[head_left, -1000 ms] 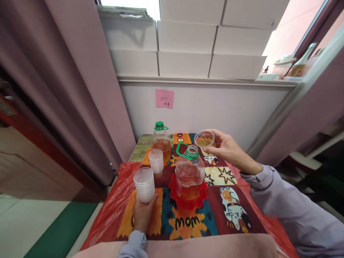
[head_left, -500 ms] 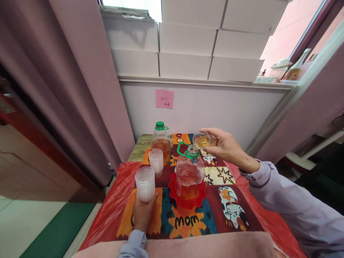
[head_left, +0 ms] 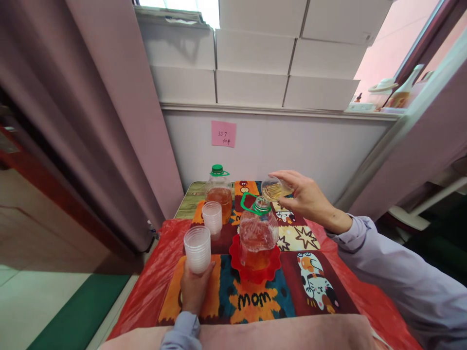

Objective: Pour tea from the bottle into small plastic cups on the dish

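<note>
From where I stand, a small clear cup [head_left: 272, 188] of yellowish liquid is tilted right beside the mouth of the open bottle [head_left: 258, 238]; I can't make out whether rim and neck touch. The right hand [head_left: 310, 201] grips the cup between thumb and fingers. The open bottle, with its green handle, stands upright in a scalloped red dish [head_left: 235, 256], amber liquid in its lower part. To its left, the left hand [head_left: 196, 291] has its fingers closed around the base of the nearer cup stack [head_left: 197, 248]. Just beyond that stands the farther cup stack [head_left: 212, 218], in front of the capped bottle [head_left: 221, 199], which holds darker liquid. A colourful mat [head_left: 255, 304] lies beneath it all, over red plastic sheeting [head_left: 144, 287]. On the wall behind hangs a pink note [head_left: 224, 134].
</note>
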Demonstrator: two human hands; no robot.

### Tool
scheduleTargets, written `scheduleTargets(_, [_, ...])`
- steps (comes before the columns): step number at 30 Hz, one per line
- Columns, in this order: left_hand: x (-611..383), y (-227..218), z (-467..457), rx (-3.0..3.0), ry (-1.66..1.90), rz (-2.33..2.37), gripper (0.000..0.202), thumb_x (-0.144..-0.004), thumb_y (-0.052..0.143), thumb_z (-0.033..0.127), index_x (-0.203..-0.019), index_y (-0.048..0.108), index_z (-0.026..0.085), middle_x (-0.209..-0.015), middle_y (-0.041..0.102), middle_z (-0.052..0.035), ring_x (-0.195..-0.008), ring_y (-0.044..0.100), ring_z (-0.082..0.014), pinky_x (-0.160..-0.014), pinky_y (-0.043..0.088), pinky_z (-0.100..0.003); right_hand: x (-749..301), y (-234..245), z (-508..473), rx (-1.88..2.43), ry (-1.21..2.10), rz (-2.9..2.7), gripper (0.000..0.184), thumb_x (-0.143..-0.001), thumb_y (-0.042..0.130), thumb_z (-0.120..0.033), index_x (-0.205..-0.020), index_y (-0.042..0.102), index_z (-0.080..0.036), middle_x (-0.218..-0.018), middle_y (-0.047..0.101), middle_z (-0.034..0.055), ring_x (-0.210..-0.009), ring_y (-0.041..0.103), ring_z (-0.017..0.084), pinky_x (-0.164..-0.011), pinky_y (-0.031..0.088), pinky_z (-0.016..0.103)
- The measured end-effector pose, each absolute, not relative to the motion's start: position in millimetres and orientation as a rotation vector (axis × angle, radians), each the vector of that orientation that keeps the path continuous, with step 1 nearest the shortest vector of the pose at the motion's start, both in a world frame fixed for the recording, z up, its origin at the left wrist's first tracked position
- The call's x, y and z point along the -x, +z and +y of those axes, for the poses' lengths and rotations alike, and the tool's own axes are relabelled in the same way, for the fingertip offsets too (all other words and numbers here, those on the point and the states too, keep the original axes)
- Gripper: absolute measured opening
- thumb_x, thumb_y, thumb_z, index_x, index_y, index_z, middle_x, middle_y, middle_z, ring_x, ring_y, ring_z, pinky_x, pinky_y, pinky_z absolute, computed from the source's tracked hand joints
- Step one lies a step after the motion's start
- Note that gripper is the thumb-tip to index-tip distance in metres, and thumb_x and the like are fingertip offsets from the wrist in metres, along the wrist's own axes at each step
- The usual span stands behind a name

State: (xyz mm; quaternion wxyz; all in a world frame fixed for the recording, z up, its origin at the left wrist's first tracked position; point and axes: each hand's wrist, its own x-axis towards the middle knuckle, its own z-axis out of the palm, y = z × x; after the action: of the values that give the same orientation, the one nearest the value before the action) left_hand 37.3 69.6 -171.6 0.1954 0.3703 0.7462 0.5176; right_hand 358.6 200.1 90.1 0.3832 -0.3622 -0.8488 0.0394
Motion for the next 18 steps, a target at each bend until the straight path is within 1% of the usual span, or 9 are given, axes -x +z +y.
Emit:
scheduleTargets(4, [-37.1, -170.2, 69.6, -1.028, 1.427, 2.109, 0.061, -0.061, 0.079, 0.065, -0.104, 0.060, 0.025, -0.097, 0.077, -0.0102, -0.093, 0.075, -0.0349, -0.080, 0.056, -0.044, -357.7, 91.1, 199.4, 0.900, 0.078, -2.184, 0.067, -0.073, 0.067, -0.010, -0.137, 0.071, -0.028, -0.136, 0.075, 0.0046, -0.125, 0.071, 0.027, -0.112, 0.057, 0.046])
scheduleTargets(7, [-37.1, -170.3, 69.7, -1.016, 1.417, 2.100, 0.059, -0.061, 0.079, 0.064, -0.101, 0.059, 0.025, -0.095, 0.076, -0.0094, -0.091, 0.074, -0.0340, -0.079, 0.055, -0.043, -356.5, 91.7, 198.2, 0.891, 0.056, -2.191, 0.067, -0.074, 0.067, -0.009, -0.138, 0.070, -0.028, -0.136, 0.075, 0.0048, -0.126, 0.071, 0.027, -0.113, 0.057, 0.047])
scheduleTargets(10, [-36.8, -171.8, 69.9, -1.024, 1.418, 2.110, 0.059, -0.062, 0.078, 0.065, -0.101, 0.058, 0.026, -0.095, 0.076, -0.0098, -0.093, 0.074, -0.0348, -0.079, 0.054, -0.044, -355.8, 92.0, 197.9, 0.887, 0.011, -2.207, 0.068, -0.074, 0.066, -0.008, -0.139, 0.070, -0.027, -0.138, 0.074, 0.0056, -0.127, 0.070, 0.027, -0.114, 0.057, 0.048])
scheduleTargets(14, [-35.8, -175.6, 70.3, -1.039, 1.430, 2.102, 0.061, -0.062, 0.078, 0.067, -0.101, 0.059, 0.025, -0.095, 0.076, -0.0096, -0.092, 0.074, -0.0352, -0.078, 0.054, -0.044, -356.2, 92.4, 199.2, 0.891, -0.036, -2.239, 0.070, -0.075, 0.066, -0.007, -0.142, 0.069, -0.028, -0.143, 0.072, 0.0056, -0.130, 0.069, 0.028, -0.117, 0.055, 0.051])
scheduleTargets(18, [-35.2, -178.3, 70.1, -1.029, 1.429, 2.093, 0.057, -0.065, 0.079, 0.064, -0.101, 0.059, 0.025, -0.095, 0.077, -0.0086, -0.094, 0.074, -0.0336, -0.079, 0.054, -0.042, -356.3, 91.7, 200.6, 0.891, -0.053, -2.262, 0.071, -0.076, 0.066, -0.006, -0.144, 0.068, -0.028, -0.146, 0.070, 0.0075, -0.133, 0.068, 0.029, -0.118, 0.054, 0.054])
